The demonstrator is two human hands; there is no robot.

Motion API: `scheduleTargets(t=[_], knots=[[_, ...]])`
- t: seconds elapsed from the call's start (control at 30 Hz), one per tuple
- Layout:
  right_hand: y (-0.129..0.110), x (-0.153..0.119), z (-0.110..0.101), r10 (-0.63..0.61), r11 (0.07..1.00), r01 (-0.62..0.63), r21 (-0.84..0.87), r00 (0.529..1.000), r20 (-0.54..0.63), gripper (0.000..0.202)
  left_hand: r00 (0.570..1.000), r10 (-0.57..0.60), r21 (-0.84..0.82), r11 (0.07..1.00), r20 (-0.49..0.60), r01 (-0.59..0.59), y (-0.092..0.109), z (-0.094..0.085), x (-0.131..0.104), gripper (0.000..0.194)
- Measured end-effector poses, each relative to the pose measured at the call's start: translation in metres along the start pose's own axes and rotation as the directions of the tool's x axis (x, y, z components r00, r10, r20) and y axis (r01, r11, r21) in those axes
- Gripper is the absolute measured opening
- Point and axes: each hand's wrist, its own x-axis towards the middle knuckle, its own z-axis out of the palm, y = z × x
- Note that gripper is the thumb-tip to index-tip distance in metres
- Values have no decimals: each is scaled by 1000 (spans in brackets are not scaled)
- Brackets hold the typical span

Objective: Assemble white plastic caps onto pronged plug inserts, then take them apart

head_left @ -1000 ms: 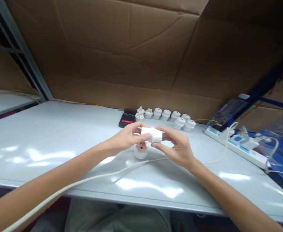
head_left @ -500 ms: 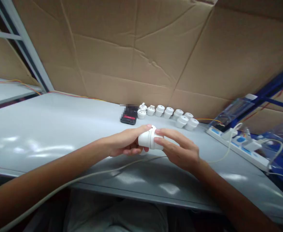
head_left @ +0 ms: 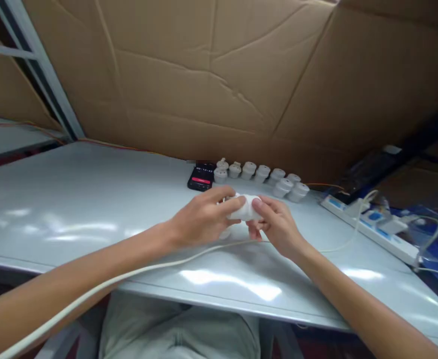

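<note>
Both hands hold one white cylindrical plastic device [head_left: 246, 212] just above the table. My left hand [head_left: 204, 214] grips its left end, with the fingers over the top. Around the right end, my right hand [head_left: 277, 222] is closed with the thumb on the near side; its lower fingers curl underneath. The fingers cover much of the device, so its details are hidden. Below my left hand, part of another white piece [head_left: 225, 233] shows on the table.
Several similar white devices [head_left: 262, 173] stand at the back, beside a black phone [head_left: 201, 177] showing a timer. A white power strip [head_left: 372, 229] with plugged-in chargers lies at right. A pale cable [head_left: 129, 273] crosses in front of my left forearm. Cardboard [head_left: 204, 89] forms the back wall.
My left hand has turned from thumb on top to fingers over the top. My right hand has rolled so its thumb now presses the near side. The device has shifted slightly up and right.
</note>
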Motion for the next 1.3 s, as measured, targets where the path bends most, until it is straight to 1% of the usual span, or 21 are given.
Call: scheduleTargets(t=[0.07,0.1,0.17,0.23,0.3,0.37,0.47,0.53,0.6,0.67,0.73,0.83,0.87,0.93,1.0,1.03,1.07,1.13,1.17,1.23,1.3], knots=[[-4,2,-8,-90,969,87,-229,996,-3,48,998,-43,15,999,51,42,0,1,0,17],[-4,5,-15,-151,916,135,-378,989,-12,49,994,-74,7,997,80,73,1,1,0,18],[-3,12,-32,-298,732,180,-657,952,-70,47,983,-134,-26,990,122,138,3,2,1,24],[3,21,-52,-382,536,148,-831,921,-82,45,970,-198,-56,977,142,208,4,2,2,30],[9,32,-71,-412,372,102,-923,909,-66,46,953,-252,-72,961,170,267,6,2,2,32],[13,44,-85,-369,245,36,-969,927,-59,46,937,-284,-67,951,202,303,6,2,2,31],[12,65,-95,-280,56,-85,-995,955,-98,45,929,-280,-64,951,242,303,6,1,2,30],[9,78,-99,-231,-51,-121,-991,967,-107,45,928,-271,-63,953,257,296,5,1,2,29],[6,90,-103,-188,-108,-126,-986,977,-104,44,927,-264,-63,955,268,290,5,1,2,27],[5,98,-108,-162,-115,-122,-986,982,-103,43,927,-253,-56,959,277,278,5,1,1,24],[6,100,-110,-181,-90,-113,-990,979,-95,43,926,-243,-48,962,287,268,6,1,0,21],[7,85,-102,-335,27,-59,-998,940,-65,45,926,-256,-55,958,278,281,3,0,1,16],[7,77,-95,-399,90,-5,-996,916,-40,45,927,-268,-54,955,262,291,-1,0,4,15],[8,57,-77,-472,228,207,-951,878,78,38,930,-295,-19,952,218,306,-14,1,17,14],[10,38,-56,-483,263,413,-872,838,252,39,936,-295,74,956,194,286,-34,3,39,18],[11,31,-46,-457,250,462,-851,831,317,41,933,-308,135,949,185,286,-46,6,53,20],[12,26,-39,-443,243,488,-838,825,352,40,923,-333,206,933,191,294,-57,10,68,21],[17,23,-31,-394,268,497,-825,838,377,41,887,-372,359,895,272,265,-79,21,99,27],[19,23,-31,-365,297,495,-816,849,383,40,860,-401,429,869,317,247,-88,28,113,31],[24,25,-35,-326,377,481,-792,869,373,40,781,-464,515,829,418,217,-102,43,134,36],[25,25,-43,-323,460,455,-763,886,333,36,726,-513,567,798,459,206,-109,58,145,41]])
